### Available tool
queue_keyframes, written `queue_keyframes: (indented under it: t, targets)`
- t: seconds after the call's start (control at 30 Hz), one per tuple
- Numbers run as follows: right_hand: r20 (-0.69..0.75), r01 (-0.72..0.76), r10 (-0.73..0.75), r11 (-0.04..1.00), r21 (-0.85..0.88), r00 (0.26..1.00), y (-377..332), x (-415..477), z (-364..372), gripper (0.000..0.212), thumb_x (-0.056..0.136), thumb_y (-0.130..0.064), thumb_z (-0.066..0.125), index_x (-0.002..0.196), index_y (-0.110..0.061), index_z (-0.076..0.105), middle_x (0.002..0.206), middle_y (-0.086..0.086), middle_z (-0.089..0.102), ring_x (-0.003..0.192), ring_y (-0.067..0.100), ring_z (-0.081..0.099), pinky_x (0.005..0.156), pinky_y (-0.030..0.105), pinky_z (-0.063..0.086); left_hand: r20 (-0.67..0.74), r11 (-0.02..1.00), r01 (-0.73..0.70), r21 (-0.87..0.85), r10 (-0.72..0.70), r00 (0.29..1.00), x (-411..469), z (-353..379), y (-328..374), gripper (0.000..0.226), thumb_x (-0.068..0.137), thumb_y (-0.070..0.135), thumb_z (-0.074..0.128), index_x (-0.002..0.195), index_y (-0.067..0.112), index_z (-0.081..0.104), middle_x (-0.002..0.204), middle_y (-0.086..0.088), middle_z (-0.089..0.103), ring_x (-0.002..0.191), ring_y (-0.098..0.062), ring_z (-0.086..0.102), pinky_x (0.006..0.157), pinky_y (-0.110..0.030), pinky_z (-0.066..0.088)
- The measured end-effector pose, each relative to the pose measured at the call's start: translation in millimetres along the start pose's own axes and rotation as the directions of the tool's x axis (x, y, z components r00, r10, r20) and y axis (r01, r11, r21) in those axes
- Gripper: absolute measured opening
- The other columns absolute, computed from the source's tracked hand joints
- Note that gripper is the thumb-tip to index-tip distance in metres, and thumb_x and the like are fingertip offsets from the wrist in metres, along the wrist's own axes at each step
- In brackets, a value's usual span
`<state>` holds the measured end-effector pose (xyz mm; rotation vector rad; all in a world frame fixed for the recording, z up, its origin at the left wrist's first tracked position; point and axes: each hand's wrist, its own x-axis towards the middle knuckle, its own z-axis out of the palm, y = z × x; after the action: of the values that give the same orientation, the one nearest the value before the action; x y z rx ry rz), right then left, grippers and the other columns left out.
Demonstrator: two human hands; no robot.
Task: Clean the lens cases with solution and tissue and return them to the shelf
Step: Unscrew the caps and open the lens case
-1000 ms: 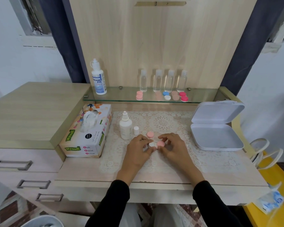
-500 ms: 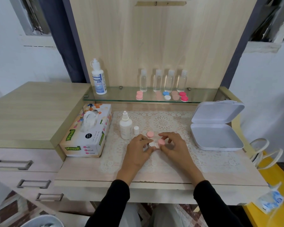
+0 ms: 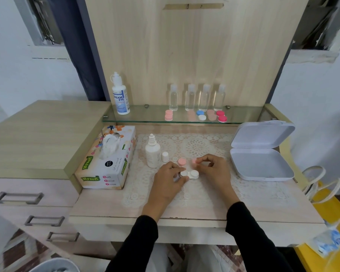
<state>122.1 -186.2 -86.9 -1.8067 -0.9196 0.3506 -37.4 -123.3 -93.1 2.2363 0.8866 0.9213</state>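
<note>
Pinched in the fingertips of the right hand [image 3: 214, 169], a pink cap [image 3: 194, 161] is held clear of the white lens case [image 3: 190, 174], likely to bare its well for solution. The case is gripped by the left hand [image 3: 167, 179] and steadied on the lace mat [image 3: 204, 146].

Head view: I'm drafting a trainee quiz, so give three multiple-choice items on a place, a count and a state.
1. The tissue box sits: A on the floor; B left of the white bottle; C on a chair.
2. Clear bottles on the glass shelf: A two; B four; C six.
3. The right hand: A lies flat; B grips the bottle; C pinches a pink cap.
Key: B, the box is at the bottle's left; B, four stand in a row; C, its fingers hold the cap beside the lens case.
</note>
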Motion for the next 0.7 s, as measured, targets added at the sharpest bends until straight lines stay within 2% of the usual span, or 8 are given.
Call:
queue_keyframes:
  t: [0.2, 0.27, 0.33, 0.4, 0.5, 0.57, 0.63, 0.7]
  targets:
    - [0.054, 0.05, -0.047, 0.997, -0.056, 0.997, 0.1, -1.5, 2.7, 0.009, 0.075, -0.03, 0.076, 0.077, -0.039, 0.075, 0.082, -0.024, 0.071, 0.079, -0.002, 0.065, 0.068, 0.03, 0.051, 0.002, 1.0, -0.002, 0.008, 0.002, 1.0, 0.3, 0.6, -1.0, 0.032, 0.077, 0.029, 0.076, 0.105, 0.014, 0.072, 0.092, 0.006, 0.059, 0.076, -0.008, 0.053, 0.07, -0.013, 0.039]
    - [0.081, 0.043, -0.048, 0.997, 0.058, 0.996, -1.4, -4.1, 1.6, 0.009, 0.075, -0.029, 0.077, 0.08, -0.037, 0.076, 0.088, -0.021, 0.072, 0.082, 0.004, 0.066, 0.075, 0.035, 0.052, 0.006, 1.0, -0.005, 0.009, 0.005, 1.0, 0.7, 0.7, -1.3, 0.032, 0.077, 0.029, 0.076, 0.105, 0.013, 0.072, 0.092, 0.006, 0.059, 0.076, -0.009, 0.054, 0.07, -0.015, 0.04]
    - [0.096, 0.001, -0.027, 0.966, 0.258, 0.995, -3.8, -11.3, -1.7, 0.01, 0.073, -0.024, 0.08, 0.081, -0.028, 0.077, 0.087, -0.015, 0.072, 0.073, 0.018, 0.061, 0.073, 0.039, 0.048, 0.01, 1.0, -0.004, 0.008, 0.003, 1.0, 0.8, 0.5, -1.1, 0.032, 0.077, 0.029, 0.076, 0.105, 0.013, 0.072, 0.092, 0.006, 0.059, 0.076, -0.009, 0.054, 0.071, -0.016, 0.04]
    - [0.119, 0.014, -0.057, 0.941, 0.337, 0.991, -1.8, -18.0, -8.9, 0.016, 0.07, -0.014, 0.083, 0.083, -0.022, 0.076, 0.077, -0.012, 0.065, 0.067, 0.017, 0.049, 0.067, 0.032, 0.041, 0.01, 1.0, -0.002, 0.002, 0.002, 1.0, 0.7, 0.4, -1.4, 0.033, 0.077, 0.03, 0.076, 0.105, 0.013, 0.072, 0.092, 0.007, 0.059, 0.077, -0.009, 0.054, 0.072, -0.015, 0.04]
    - [0.199, 0.125, -0.153, 0.981, 0.146, 0.968, 1.4, -19.7, -21.0, 0.029, 0.061, -0.018, 0.088, 0.086, -0.026, 0.076, 0.082, -0.006, 0.061, 0.068, 0.006, 0.048, 0.065, 0.018, 0.037, 0.013, 1.0, -0.011, 0.014, 0.011, 1.0, 0.8, 1.9, -3.6, 0.032, 0.078, 0.03, 0.075, 0.105, 0.013, 0.071, 0.093, 0.006, 0.059, 0.08, -0.009, 0.053, 0.074, -0.016, 0.04]
    - [0.258, 0.193, -0.189, 0.981, 0.008, 0.948, 1.7, -17.3, -22.6, 0.033, 0.061, -0.022, 0.088, 0.091, -0.027, 0.076, 0.088, -0.003, 0.063, 0.076, 0.007, 0.053, 0.066, 0.015, 0.038, 0.012, 0.997, -0.042, 0.071, 0.042, 0.999, 1.4, 2.8, -4.7, 0.031, 0.079, 0.032, 0.073, 0.104, 0.014, 0.072, 0.093, 0.004, 0.06, 0.087, -0.014, 0.053, 0.079, -0.023, 0.041]
    - [0.257, 0.222, -0.21, 0.975, -0.021, 0.943, 2.2, -15.9, -20.6, 0.029, 0.065, -0.022, 0.086, 0.092, -0.025, 0.077, 0.089, -0.002, 0.063, 0.081, 0.011, 0.056, 0.067, 0.014, 0.038, 0.004, 0.98, -0.087, 0.179, 0.088, 0.996, 0.9, 2.7, -5.2, 0.033, 0.08, 0.04, 0.065, 0.102, 0.017, 0.072, 0.093, 0.004, 0.062, 0.091, -0.017, 0.054, 0.081, -0.031, 0.042]
    - [0.24, 0.238, -0.228, 0.971, -0.015, 0.944, 2.3, -16.7, -19.7, 0.026, 0.067, -0.021, 0.085, 0.091, -0.024, 0.078, 0.088, -0.002, 0.063, 0.079, 0.011, 0.056, 0.065, 0.012, 0.038, 0.005, 0.954, -0.096, 0.284, 0.099, 0.995, -3.1, 1.9, -3.1, 0.041, 0.081, 0.049, 0.051, 0.105, 0.021, 0.07, 0.095, 0.006, 0.061, 0.092, -0.017, 0.053, 0.081, -0.033, 0.042]
